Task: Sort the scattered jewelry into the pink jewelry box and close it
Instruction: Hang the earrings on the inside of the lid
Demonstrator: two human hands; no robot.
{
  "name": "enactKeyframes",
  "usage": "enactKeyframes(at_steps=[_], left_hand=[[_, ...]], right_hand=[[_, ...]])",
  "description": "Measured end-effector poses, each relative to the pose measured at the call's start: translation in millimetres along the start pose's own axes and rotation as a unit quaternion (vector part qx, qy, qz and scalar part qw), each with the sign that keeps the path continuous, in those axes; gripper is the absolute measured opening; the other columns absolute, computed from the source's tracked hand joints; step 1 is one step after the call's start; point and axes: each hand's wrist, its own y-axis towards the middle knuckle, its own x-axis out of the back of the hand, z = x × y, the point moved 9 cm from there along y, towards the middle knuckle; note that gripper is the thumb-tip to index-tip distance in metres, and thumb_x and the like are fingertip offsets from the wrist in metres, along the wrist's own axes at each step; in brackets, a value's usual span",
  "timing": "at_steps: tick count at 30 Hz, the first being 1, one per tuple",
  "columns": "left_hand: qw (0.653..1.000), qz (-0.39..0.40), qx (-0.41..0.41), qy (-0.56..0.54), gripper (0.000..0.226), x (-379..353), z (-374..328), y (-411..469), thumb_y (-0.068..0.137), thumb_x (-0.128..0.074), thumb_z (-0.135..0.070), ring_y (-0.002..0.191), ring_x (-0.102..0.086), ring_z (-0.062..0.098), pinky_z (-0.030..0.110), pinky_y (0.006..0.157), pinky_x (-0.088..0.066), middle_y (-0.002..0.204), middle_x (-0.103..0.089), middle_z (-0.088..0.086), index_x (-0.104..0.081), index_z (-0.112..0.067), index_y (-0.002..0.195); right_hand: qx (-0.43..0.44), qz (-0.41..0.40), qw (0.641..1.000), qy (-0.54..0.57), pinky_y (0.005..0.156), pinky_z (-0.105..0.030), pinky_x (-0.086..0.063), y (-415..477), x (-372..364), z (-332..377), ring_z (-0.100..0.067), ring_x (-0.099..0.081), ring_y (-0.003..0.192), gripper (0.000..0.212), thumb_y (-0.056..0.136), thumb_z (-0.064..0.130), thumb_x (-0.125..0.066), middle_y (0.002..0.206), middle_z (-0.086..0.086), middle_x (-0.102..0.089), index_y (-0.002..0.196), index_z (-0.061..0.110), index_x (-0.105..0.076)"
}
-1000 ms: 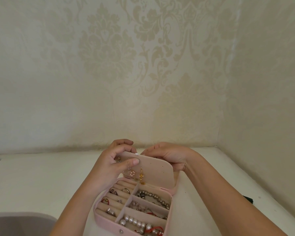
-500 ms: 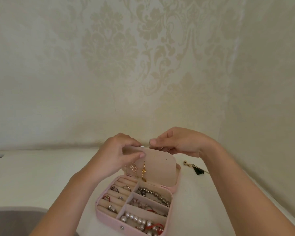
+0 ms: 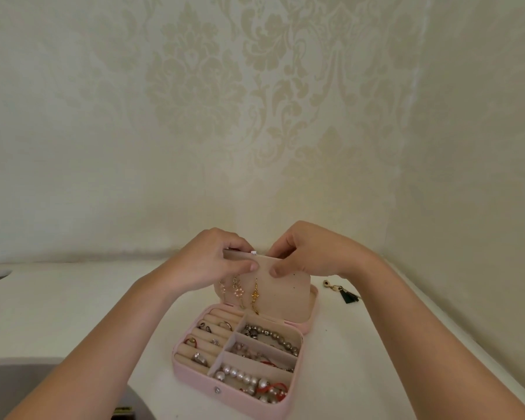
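Now both hands pinch the top of the box's flap.

The pink jewelry box [image 3: 199, 378] sits open on the white table [image 3: 73, 301], with rings, beads and pearls in its little spaces. Its beige flap [image 3: 290, 294] stands up at the back, and some earrings [image 3: 254, 296] hang on it. The left hand [image 3: 214, 263] pinches the flap's top edge, thumb in front and fingers curled behind. The right hand [image 3: 311, 250] pinches the edge just beside it, thumb pressed on the front. Half a second ago the right hand was above the flap; it has come down onto it. A tassel earring [image 3: 343, 293] lies on the table to the right, apart from the box.
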Motion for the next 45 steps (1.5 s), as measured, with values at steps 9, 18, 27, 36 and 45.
enactKeyframes(at_steps=[9, 18, 27, 36, 45], left_hand=[[0.998, 0.023, 0.02, 0.047, 0.01, 2.1, 7.5, 3.7, 0.083, -0.069, -0.026, 0.057, -0.049, -0.004, 0.013, 0.054, -0.034, 0.069, -0.061, -0.01, -0.065, -0.027, 0.074], [0.998, 0.023, 0.054, 0.025, 0.021, 0.1, 15.2, 6.1, 0.085, -0.067, -0.025, 0.063, -0.05, 0.003, 0.021, 0.058, -0.034, 0.067, -0.058, -0.01, -0.06, -0.031, 0.066], [0.986, -0.071, 0.079, -0.13, 0.018, 3.7, 30.4, -9.1, 0.076, -0.074, -0.038, 0.067, -0.056, 0.006, 0.022, 0.064, -0.039, 0.072, -0.068, -0.001, -0.073, -0.02, 0.076], [0.882, -0.236, 0.148, -0.379, 0.022, -7.1, 64.0, -37.7, 0.094, -0.053, -0.029, 0.085, -0.065, 0.02, 0.032, 0.076, -0.047, 0.093, -0.071, 0.007, -0.072, -0.017, 0.092], [0.863, -0.352, 0.121, -0.341, 0.022, -4.7, 65.6, -49.2, 0.094, -0.052, -0.013, 0.058, -0.054, -0.003, 0.008, 0.055, -0.042, 0.072, -0.062, -0.002, -0.066, -0.014, 0.078]], right_hand=[[0.036, -0.072, 0.996, -0.025, 0.074, -0.025, -0.05, 8.5, 2.0, 0.2, -0.01, -0.064, 0.089, 0.019, 0.084, 0.014, -0.065, 0.094, 0.003, -0.072, 0.099, 0.022, -0.073], [0.046, -0.093, 0.994, -0.02, 0.076, -0.028, -0.05, 13.1, 4.2, -6.2, -0.01, -0.063, 0.089, 0.013, 0.083, 0.019, -0.067, 0.093, 0.006, -0.07, 0.095, 0.021, -0.072], [-0.015, -0.154, 0.987, 0.042, 0.08, -0.029, -0.05, -7.8, 45.1, -50.5, -0.012, -0.067, 0.081, 0.029, 0.093, 0.038, -0.054, 0.085, 0.001, -0.072, 0.091, 0.015, -0.072], [-0.2, -0.155, 0.965, -0.071, 0.078, -0.028, -0.044, -39.2, 43.8, -150.5, -0.02, -0.062, 0.099, 0.022, 0.094, 0.022, -0.052, 0.101, 0.0, -0.069, 0.098, 0.014, -0.071], [-0.205, -0.076, 0.969, -0.116, 0.095, -0.016, -0.033, -34.6, 20.5, -186.0, -0.012, -0.047, 0.126, 0.05, 0.091, -0.002, -0.036, 0.136, 0.002, -0.053, 0.131, 0.022, -0.055]])
